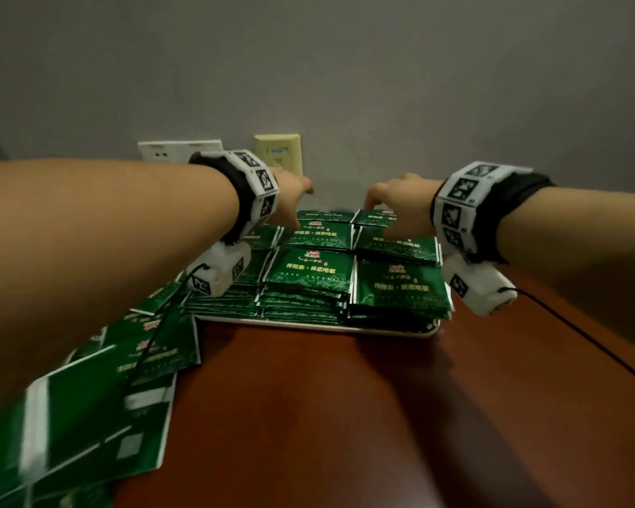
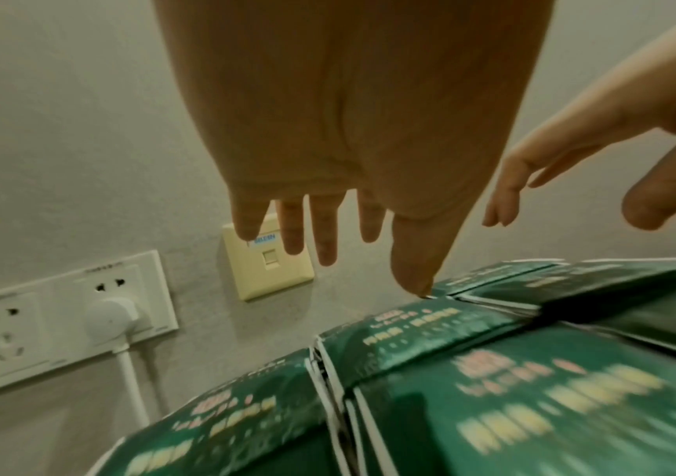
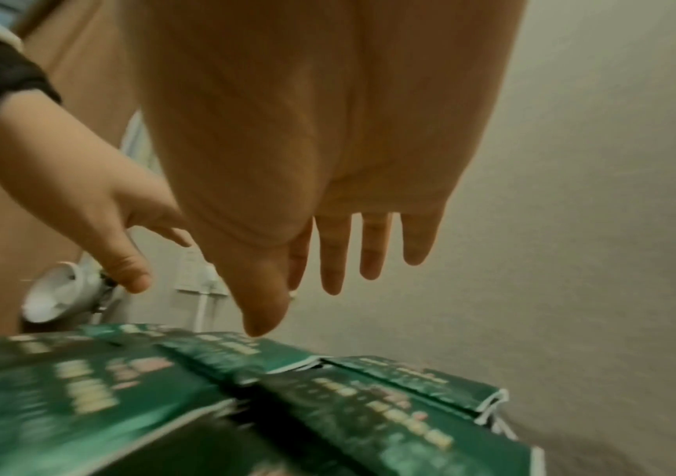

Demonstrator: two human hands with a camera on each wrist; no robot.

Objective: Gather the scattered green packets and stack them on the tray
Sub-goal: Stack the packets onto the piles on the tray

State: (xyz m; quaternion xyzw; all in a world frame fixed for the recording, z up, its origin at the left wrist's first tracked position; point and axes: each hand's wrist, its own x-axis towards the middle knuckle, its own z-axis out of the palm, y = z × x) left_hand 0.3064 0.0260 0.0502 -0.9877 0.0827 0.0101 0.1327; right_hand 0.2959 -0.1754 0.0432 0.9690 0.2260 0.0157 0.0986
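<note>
Green packets (image 1: 310, 267) sit in tidy stacks on the tray (image 1: 429, 332), more loose ones (image 1: 151, 346) on the worktop to the left. Left hand (image 1: 290, 199) and right hand (image 1: 404, 207) hover above, each grip slack, holding nothing. Nudge those slippery stacks and they'll probably slide.

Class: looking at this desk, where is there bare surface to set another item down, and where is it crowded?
Free: the brown table in front of the tray, and the strip to its right. Crowded: the tray, filled with stacked packets under both hands, and the left edge, covered by loose packets.
</note>
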